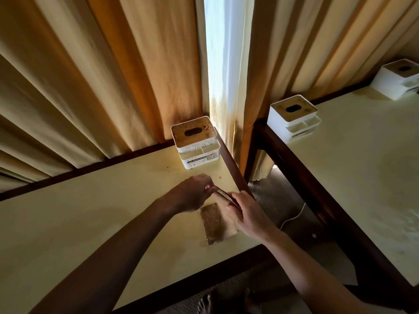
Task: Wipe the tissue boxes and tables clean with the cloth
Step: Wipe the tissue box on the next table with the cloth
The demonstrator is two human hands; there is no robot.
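Brown and worn, the cloth point(217, 223) lies on the pale table point(90, 211) near its right edge, its far end lifted between my hands. My left hand point(195, 192) pinches that raised end, and my right hand point(246, 213) curls its fingers around the fold. Just beyond, a speckled white tissue box point(195, 142) stands at the table's far corner, against the curtains point(102, 75).

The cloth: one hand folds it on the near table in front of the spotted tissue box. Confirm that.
Wrong on the hands: the head view shows both the left hand and the right hand gripping the cloth. The rest holds: it lies on the near table, in front of the spotted tissue box.
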